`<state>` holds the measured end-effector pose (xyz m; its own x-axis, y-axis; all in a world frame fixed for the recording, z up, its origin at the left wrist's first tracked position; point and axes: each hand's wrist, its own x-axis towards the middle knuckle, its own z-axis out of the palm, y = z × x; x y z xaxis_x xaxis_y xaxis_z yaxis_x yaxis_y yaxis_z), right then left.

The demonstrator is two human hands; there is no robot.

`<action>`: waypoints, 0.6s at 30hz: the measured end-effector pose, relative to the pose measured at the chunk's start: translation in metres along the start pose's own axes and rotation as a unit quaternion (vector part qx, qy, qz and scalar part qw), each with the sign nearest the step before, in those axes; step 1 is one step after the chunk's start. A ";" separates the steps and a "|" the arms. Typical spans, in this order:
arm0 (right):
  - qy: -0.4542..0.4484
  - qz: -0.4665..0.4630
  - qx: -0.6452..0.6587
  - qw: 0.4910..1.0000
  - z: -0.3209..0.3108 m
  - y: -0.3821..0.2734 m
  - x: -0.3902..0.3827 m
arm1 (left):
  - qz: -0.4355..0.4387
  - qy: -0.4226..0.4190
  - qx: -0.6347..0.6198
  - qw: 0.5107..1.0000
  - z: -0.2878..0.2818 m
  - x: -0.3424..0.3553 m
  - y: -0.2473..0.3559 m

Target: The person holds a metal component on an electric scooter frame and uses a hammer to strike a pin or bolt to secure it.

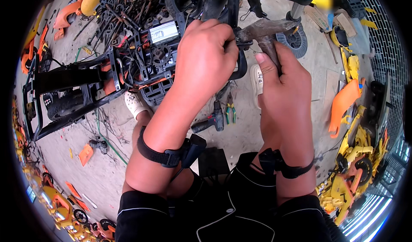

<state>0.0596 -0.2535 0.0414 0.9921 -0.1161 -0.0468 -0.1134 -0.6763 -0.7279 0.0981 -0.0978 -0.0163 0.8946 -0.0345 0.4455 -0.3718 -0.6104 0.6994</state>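
My right hand [288,81] is closed round the short handle of a worn, rusty-looking hammer [269,29]. The hammer head lies across the space between my hands, its left end close to the fingers of my left hand [206,55]. That left hand is curled shut against the black vehicle frame [234,10]. A small dark end [244,44] sticks out beside its fingers, but I cannot make out what it belongs to. Left of the hand, the frame carries wiring and a silver box with a label [164,32].
On the concrete between my feet lie a cordless drill [211,118] and green-and-yellow pliers [231,109]. A heap of rusty metal parts [128,6] is at the far left. Orange panels [344,104] and yellow body parts [349,169] line the right side; another drill [99,146] lies left.
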 end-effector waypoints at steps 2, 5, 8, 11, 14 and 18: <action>0.022 -0.017 0.030 0.999 0.001 0.001 0.000 | 0.002 0.002 0.004 1.000 0.000 0.001 0.001; 0.040 -0.037 0.049 0.997 0.006 0.004 -0.003 | 0.005 -0.001 0.013 1.000 0.001 0.000 0.001; 0.017 -0.026 0.007 0.999 0.005 0.004 -0.002 | 0.003 -0.003 0.017 1.000 0.000 0.002 0.002; 0.019 -0.029 0.014 0.999 0.003 0.001 -0.004 | 0.001 -0.002 0.017 1.000 0.000 0.000 0.002; 0.014 -0.068 -0.049 0.996 0.001 0.002 -0.001 | 0.000 -0.003 0.017 1.000 -0.001 0.001 0.003; 0.018 0.019 0.048 0.998 -0.002 0.002 -0.001 | -0.022 -0.010 0.010 1.000 -0.002 -0.003 0.003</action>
<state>0.0580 -0.2559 0.0410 0.9845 -0.1675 -0.0512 -0.1428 -0.5981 -0.7886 0.0940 -0.0981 -0.0141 0.9148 -0.0232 0.4032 -0.3273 -0.6273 0.7067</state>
